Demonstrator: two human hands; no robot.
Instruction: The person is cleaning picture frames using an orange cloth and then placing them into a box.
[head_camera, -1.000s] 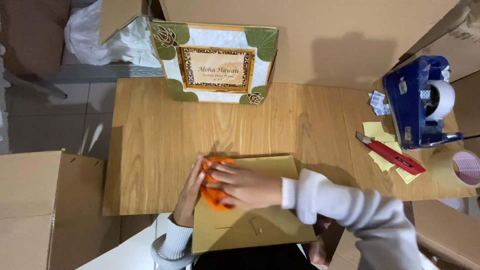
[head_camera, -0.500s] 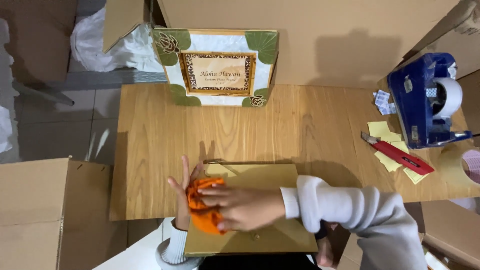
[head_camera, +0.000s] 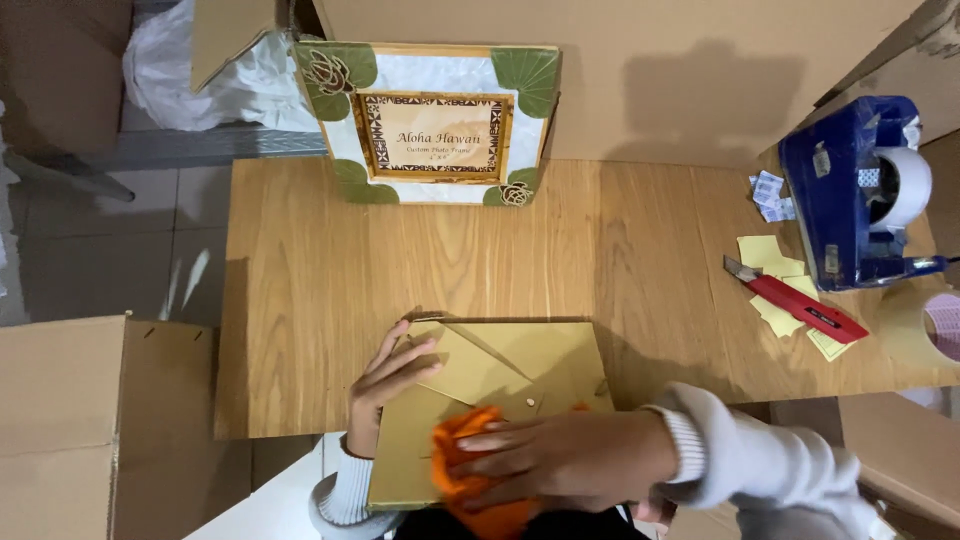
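An orange cloth (head_camera: 470, 470) lies bunched on the tan backing of a frame (head_camera: 520, 370) at the near edge of the wooden table (head_camera: 620, 250), pinned under my right hand (head_camera: 560, 460), whose fingers press flat across it, gripping the cloth. My left hand (head_camera: 385, 385), just beside the cloth, rests open with fingers spread on the frame's left edge, steadying it. Beyond my hands, a decorated photo frame (head_camera: 435, 125) stands upright at the far edge. Well off past my right hand lie a red utility knife (head_camera: 795, 300), yellow paper slips (head_camera: 765, 250) and a blue tape dispenser (head_camera: 850, 190). A cardboard box (head_camera: 90, 420) sits outside my left hand.
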